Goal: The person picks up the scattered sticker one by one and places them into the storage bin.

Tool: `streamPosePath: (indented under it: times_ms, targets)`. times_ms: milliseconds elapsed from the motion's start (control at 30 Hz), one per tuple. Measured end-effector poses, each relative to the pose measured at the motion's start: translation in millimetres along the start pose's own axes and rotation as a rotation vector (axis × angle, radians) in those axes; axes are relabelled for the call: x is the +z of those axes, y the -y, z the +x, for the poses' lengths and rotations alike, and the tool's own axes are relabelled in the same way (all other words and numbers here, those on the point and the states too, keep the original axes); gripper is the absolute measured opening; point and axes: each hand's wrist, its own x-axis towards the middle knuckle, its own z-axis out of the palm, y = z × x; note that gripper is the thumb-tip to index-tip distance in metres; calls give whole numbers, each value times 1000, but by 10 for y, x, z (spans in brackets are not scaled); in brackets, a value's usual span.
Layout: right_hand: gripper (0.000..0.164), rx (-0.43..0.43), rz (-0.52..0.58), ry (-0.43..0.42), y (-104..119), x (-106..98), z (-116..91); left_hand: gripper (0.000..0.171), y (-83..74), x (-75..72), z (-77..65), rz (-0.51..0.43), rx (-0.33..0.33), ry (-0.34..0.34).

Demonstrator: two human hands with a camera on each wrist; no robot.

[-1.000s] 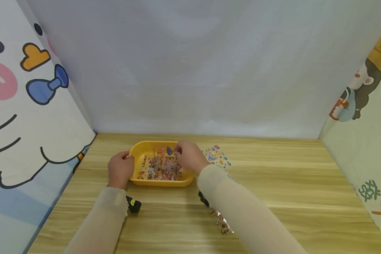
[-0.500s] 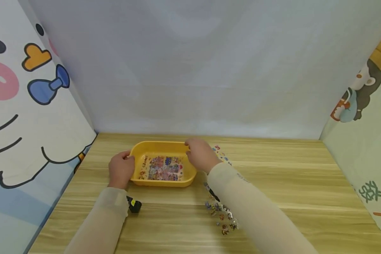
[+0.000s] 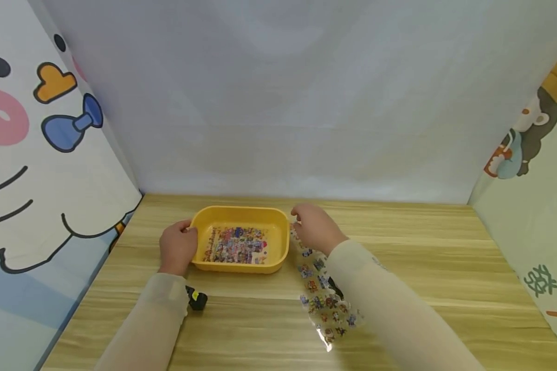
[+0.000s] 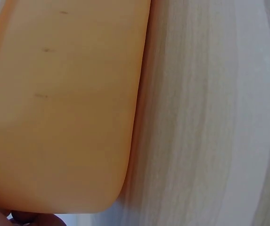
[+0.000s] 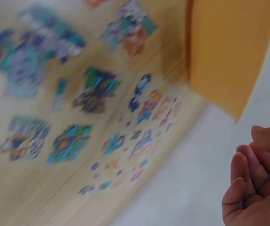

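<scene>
Progress, my read: partway. Yellow tray (image 3: 241, 268) sat left of centre on the worktop (image 3: 427, 268), printed stock (image 3: 236, 247) flat on its floor — one sheet or a stack, couldn't tell. Outside it, a clear sheet (image 3: 320, 301) with small cartoon prints lay just right of the tray, running toward the near side and partly hidden by the right sleeve (image 3: 380, 293). Right wrist view also showed a cluster of smaller prints (image 5: 139, 141) past it, likely a second sheet. So some was in, at least one sheet was out. Left hand (image 3: 178, 247) gripped the tray's left rim, forearm reaching in from near left. Right hand (image 3: 317, 228) hung just right of the tray's far right corner, clear of the rim — fingers loosely curled, nothing visible in them.
</scene>
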Motion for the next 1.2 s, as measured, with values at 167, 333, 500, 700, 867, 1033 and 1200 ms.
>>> streamPosePath:
  times_ms: [167,333,500,700,867,1033,1200]
  targets:
    - [33,1,-15,13,-152,-63,-117,46,-13,-2,0,-15,-2,3]
    - [33,6,-21,-4,-267,-118,-219,47,-6,-10,-2,-11,2,5]
    - [38,32,2,-5,-370,-146,-333,46,15,-3,14,4,15,-6]
    - [41,43,1,-1,-510,-117,-474,46,19,4,8,4,17,-2]
    - [59,95,38,-9,-614,-68,-549,45,6,4,-2,8,28,-2]
    - [69,150,116,3,-680,2,-602,46,1,-3,-14,9,24,1]
    - [65,140,90,27,-740,81,-660,46,-10,-5,-19,19,26,-2]
